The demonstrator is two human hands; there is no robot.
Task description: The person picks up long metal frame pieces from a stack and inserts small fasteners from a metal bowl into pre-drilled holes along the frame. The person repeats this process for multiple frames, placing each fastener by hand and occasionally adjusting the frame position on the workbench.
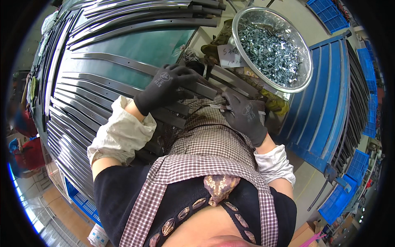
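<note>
The right hand (245, 117), gloved, pinches a small metal clip (219, 107) against a grey metal strip (193, 88). The left hand (166, 84), fingers curled, grips that strip just beyond. Behind the right hand sits a steel bowl (302, 80) of clips; left of both hands, stacked strips (74, 111).

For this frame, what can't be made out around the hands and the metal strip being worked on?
Head view:
- Small shiny piece under the right hand: mostly covered by the gloved fingers, so its kind is unclear.
- Dark metal strip under the left hand: its middle is hidden by the glove.
- Small metal parts in the steel bowl: too small to identify.
- Blue rack: bent and cut off at the fisheye rim.
</note>
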